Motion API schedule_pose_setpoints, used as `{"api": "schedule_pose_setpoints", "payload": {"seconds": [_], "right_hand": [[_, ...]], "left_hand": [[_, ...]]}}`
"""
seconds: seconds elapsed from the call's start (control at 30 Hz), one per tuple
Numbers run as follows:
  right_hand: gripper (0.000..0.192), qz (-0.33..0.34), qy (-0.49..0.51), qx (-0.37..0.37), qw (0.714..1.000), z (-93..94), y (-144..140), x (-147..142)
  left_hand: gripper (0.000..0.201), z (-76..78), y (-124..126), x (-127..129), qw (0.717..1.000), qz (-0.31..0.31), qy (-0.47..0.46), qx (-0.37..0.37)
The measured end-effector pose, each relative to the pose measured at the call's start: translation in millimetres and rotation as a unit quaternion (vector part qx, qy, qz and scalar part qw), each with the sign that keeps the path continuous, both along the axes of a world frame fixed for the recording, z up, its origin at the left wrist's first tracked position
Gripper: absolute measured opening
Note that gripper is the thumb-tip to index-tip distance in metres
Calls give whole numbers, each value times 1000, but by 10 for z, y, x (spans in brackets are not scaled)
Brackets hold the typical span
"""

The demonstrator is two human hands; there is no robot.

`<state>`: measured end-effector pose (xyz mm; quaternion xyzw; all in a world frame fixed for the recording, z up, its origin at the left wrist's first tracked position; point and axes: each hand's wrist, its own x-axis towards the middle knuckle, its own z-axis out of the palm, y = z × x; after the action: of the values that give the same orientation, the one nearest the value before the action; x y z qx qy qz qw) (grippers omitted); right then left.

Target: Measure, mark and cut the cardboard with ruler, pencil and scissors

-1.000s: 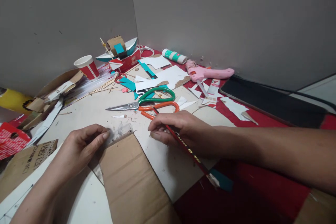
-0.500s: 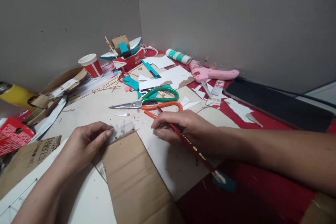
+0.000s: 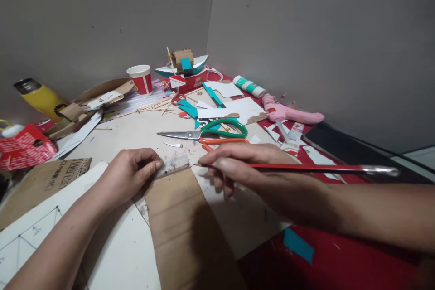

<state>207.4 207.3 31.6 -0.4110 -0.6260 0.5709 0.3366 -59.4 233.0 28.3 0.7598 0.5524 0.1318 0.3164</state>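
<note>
My left hand is closed on one end of a clear plastic ruler, which lies across the far edge of a brown cardboard piece. In my right hand is a red and black pencil, pinched between thumb and fingers. Its point is at the ruler's right end; whether it touches the cardboard I cannot tell. Just beyond both hands lie scissors with one green and one orange handle, partly hidden by my right hand. White paper with drawn lines lies under my left forearm.
A pink glue gun, a green-and-white tube and a dark flat device lie at right. At the back stand a model boat and a paper cup. A yellow bottle leans at left among cardboard scraps.
My right hand has turned the pencil from slanting down toward me to nearly level, its tip now at the ruler's end. My left hand stays on the ruler. The view has shifted left.
</note>
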Motion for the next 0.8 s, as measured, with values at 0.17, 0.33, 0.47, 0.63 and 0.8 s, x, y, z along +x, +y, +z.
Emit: {"api": "schedule_pose_setpoints", "payload": {"seconds": [0.17,0.33,0.47,0.63,0.8], "right_hand": [[19,-22,54,-55,997,-139,83,-270],[25,-64,103,-94,988,-289,127,-342],[21,-98,149,-85,980,-313,138,-319],[18,-96,146,-78,982,-334,140,-311],[17,-63,94,-69,991,-291,110,-315]], "left_hand": [[29,-23,2,-5,1000,0,-18,11],[30,-52,6,-16,1000,-5,-10,20],[31,-67,9,-26,1000,-13,2,23],[31,-64,15,-22,999,-22,6,23],[30,-58,18,-13,999,-24,10,26]]}}
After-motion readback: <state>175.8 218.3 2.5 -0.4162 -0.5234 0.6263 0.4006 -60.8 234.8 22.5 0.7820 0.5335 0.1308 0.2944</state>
